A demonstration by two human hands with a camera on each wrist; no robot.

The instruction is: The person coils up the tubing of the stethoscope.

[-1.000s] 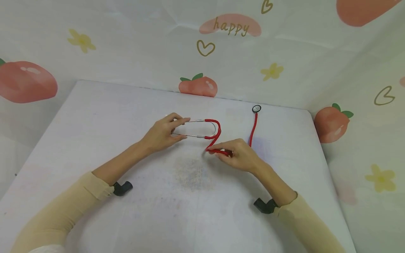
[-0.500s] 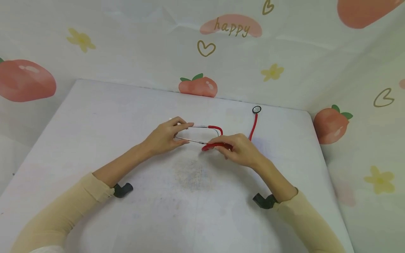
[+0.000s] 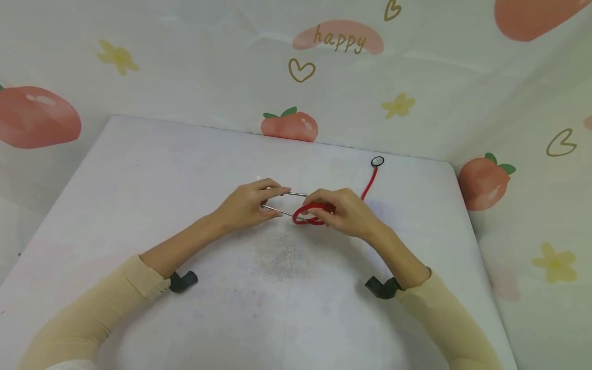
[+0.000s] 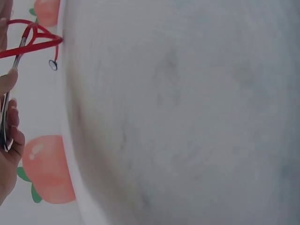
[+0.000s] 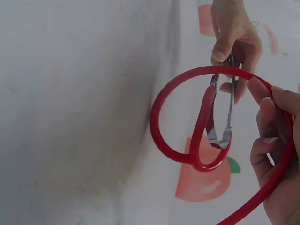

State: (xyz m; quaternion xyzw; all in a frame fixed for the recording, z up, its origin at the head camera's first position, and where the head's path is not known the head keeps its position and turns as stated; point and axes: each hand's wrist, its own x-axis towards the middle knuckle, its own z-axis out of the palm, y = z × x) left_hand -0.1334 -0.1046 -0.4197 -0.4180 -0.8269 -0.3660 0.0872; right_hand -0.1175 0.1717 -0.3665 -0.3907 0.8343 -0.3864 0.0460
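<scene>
Between my two hands is a stethoscope with red tubing (image 5: 164, 140) and silver metal ear tubes (image 3: 279, 210). My left hand (image 3: 247, 205) grips the ear tubes near their ends, thumb and fingers on the two metal arms. Red tubing is pinched by my right hand (image 3: 349, 213), bent into a loop that curves round beside the metal arms in the right wrist view. From that hand the tube runs back to the chest piece (image 3: 377, 161), a round disc with a black rim, on the table near its far edge. The earpieces are mostly hidden by my left hand.
A white table (image 3: 185, 154) with faint stains lies under both hands. Behind it and to the right hangs a pale cloth (image 3: 208, 67) printed with peaches, flowers and hearts. Black camera mounts (image 3: 183, 282) stick out at both wrists.
My right hand has moved up and slightly left, bending the red tube into a loop over the ear tubes. The left hand has shifted a little right and down with the metal arms.
</scene>
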